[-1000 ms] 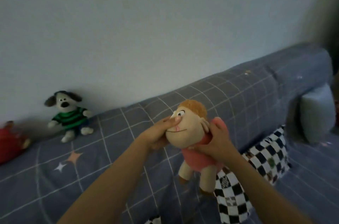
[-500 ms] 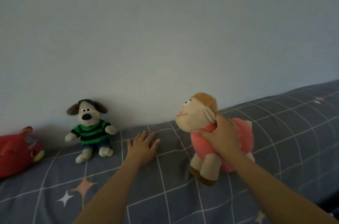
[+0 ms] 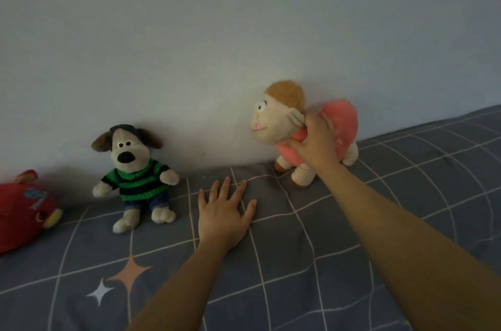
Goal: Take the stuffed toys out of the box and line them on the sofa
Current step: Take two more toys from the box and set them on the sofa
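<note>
A pink stuffed sheep (image 3: pixel 342 124) with a cream face and orange hair stands on its feet on top of the sofa back (image 3: pixel 298 244), against the wall. My right hand (image 3: pixel 315 145) grips it at the neck and shoulder. My left hand (image 3: pixel 223 211) lies flat on the grey checked cover with fingers spread, holding nothing. To the left sits a stuffed dog (image 3: pixel 135 176) in a green striped sweater, leaning on the wall. A red stuffed toy (image 3: pixel 23 208) lies at the far left edge. The box is out of view.
A plain pale wall (image 3: pixel 244 32) runs directly behind the toys. The checked cover with star prints stretches to the right of the sheep and toward me.
My right hand carried the sheep from in front of the sofa up and back to the wall, where its feet now rest. My left hand let go of its face and went flat on the cover.
</note>
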### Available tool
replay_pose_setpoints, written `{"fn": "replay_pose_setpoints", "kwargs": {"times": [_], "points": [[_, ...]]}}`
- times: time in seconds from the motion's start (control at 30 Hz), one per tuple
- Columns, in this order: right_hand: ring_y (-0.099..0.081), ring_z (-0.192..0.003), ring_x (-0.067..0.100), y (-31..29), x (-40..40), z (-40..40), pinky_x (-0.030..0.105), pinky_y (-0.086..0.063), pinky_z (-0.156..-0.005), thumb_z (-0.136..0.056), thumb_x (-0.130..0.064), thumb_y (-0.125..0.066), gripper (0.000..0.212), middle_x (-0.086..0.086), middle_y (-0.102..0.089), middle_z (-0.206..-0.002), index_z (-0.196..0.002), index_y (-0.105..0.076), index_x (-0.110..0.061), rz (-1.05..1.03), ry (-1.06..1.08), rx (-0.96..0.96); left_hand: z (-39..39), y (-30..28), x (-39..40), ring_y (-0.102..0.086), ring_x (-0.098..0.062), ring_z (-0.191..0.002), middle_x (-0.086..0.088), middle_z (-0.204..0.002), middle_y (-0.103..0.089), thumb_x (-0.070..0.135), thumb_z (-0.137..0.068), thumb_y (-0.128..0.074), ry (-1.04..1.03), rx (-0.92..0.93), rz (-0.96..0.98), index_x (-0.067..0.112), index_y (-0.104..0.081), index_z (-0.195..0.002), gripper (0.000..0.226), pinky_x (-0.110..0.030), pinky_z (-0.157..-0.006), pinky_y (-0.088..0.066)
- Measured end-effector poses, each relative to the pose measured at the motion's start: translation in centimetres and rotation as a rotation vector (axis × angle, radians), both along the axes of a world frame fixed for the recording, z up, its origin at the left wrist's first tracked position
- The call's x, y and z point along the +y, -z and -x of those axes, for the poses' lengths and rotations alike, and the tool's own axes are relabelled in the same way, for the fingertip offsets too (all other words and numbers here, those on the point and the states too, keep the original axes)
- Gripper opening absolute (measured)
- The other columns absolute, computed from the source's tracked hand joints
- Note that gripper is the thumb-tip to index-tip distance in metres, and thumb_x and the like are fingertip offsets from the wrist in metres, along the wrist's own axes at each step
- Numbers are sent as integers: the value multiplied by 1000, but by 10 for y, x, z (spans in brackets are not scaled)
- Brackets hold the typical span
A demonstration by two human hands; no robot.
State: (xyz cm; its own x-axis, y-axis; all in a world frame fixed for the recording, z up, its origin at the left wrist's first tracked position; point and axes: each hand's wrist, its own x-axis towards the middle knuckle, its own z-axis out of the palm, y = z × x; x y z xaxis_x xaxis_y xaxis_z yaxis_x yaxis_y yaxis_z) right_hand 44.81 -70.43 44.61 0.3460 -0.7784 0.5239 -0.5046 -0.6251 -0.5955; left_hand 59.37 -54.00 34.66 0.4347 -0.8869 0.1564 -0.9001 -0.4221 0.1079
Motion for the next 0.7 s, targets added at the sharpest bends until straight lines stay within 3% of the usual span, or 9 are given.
{"fn": "replay_pose_setpoints", "kwargs": {"times": [0.13, 0.27, 0.37, 0.47, 0.57, 0.7], "points": [[-55, -105, 31, 10, -10, -2, 43, -26, -111, -67, -38, -78, 57, 12, -62, -102, -106, -54, -3, 41, 19, 7, 0, 0, 0, -7, -21, -148, 3, -160, -15, 70, -79, 0, -3, 15, -15, 44, -13, -147, 74, -49, -119, -1], [-52, -106, 28, -4, -3, -7, 41, -38, -99, -68, -36, -78, 59, 11, -61, -105, -110, -54, -4, 73, 23, -118, 0, -1, 1, -8, -21, -148, 3, -160, -15, 70, -80, -3, -3, 16, 4, 44, -13, -147, 72, -49, -118, 0], [-55, -100, 30, 2, 2, -10, 40, -40, -93, -67, -42, -79, 58, 12, -61, -99, -103, -55, -3, 109, 25, -47, 0, -1, 0, -7, -21, -148, 3, -160, -14, 71, -78, 2, 2, 8, 2, 44, -11, -147, 76, -49, -119, 0], [-57, -102, 31, 12, 4, -11, 43, -36, -104, -65, -49, -78, 64, 13, -63, -99, -101, -55, -2, 162, 72, 43, 1, -1, 0, -7, -20, -148, 4, -160, -15, 76, -72, 14, -2, 9, 17, 45, -13, -147, 85, -48, -119, 0], [-54, -115, 31, 14, 6, -9, 45, -23, -113, -63, -57, -75, 77, 13, -62, -114, -113, -52, -3, 239, 172, 56, 1, -1, 1, -8, -20, -148, 4, -160, -16, 75, -69, 16, -1, 14, 29, 45, -14, -147, 88, -49, -119, -1], [-36, -136, 29, 15, 12, -3, 44, -11, -117, -61, -59, -75, 103, 13, -46, -141, -138, -35, -4, 246, 174, 83, 1, -1, 0, -8, -20, -148, 3, -160, -16, 71, -77, 3, -3, 10, 11, 44, -13, -147, 76, -49, -119, -1]]}}
